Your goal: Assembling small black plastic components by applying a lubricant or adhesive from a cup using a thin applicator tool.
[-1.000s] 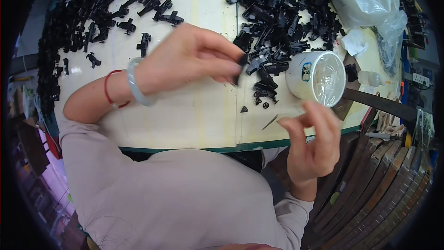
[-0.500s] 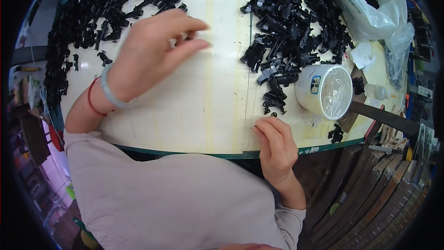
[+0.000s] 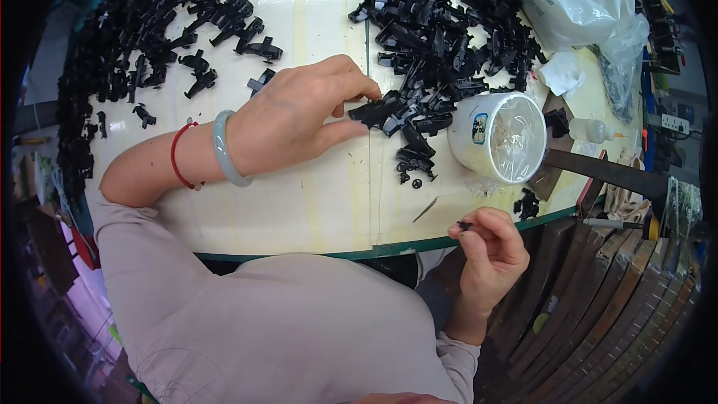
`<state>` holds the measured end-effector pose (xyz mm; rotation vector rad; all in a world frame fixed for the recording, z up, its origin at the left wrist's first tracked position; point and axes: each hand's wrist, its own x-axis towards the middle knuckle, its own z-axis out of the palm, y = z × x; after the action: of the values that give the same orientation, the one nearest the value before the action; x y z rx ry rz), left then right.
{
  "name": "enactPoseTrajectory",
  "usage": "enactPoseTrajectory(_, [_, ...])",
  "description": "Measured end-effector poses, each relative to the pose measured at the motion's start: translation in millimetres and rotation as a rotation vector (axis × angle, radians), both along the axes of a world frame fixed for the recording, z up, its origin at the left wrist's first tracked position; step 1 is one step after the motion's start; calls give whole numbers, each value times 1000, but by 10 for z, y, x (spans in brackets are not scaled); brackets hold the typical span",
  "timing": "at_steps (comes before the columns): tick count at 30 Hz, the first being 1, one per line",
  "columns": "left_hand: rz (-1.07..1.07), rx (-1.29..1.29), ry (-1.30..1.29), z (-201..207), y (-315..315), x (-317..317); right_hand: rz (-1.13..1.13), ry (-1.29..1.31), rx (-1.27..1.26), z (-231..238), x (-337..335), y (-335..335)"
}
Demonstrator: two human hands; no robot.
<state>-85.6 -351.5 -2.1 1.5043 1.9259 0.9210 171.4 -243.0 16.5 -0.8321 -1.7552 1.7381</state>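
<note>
The left hand (image 3: 299,123) pinches a black plastic part (image 3: 372,112) in a narrow grip of thumb and fingertips, at the near edge of the black pile (image 3: 441,37) on the far right of the bench (image 3: 314,202). The right hand (image 3: 490,251) holds a tiny dark piece (image 3: 464,225) between thumb and forefinger, just off the near bench edge. A white cup (image 3: 499,137) lies on its side right of the held part. More black parts (image 3: 134,52) lie far left, and a clear plastic bag (image 3: 576,0) far right.

Cream worktable (image 3: 299,209) with green edge, dark wooden slats (image 3: 598,307) at right.
</note>
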Motion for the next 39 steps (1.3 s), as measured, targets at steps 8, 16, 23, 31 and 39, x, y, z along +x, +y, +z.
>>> enactPoseTrajectory(8, [-19,246,173,-36,111,32,-82,123,119,55,-37,143])
enactPoseTrajectory(16, [49,308,186,16,123,51,-102,165,82,30,-13,192])
enactPoseTrajectory(23, [-30,342,65,56,104,80,-75,124,77,19,20,237])
enactPoseTrajectory(31, [-7,327,5,21,121,96,-77,183,67,-17,5,256])
enactPoseTrajectory(39, [22,270,-201,20,98,122,-101,153,163,14,-24,262])
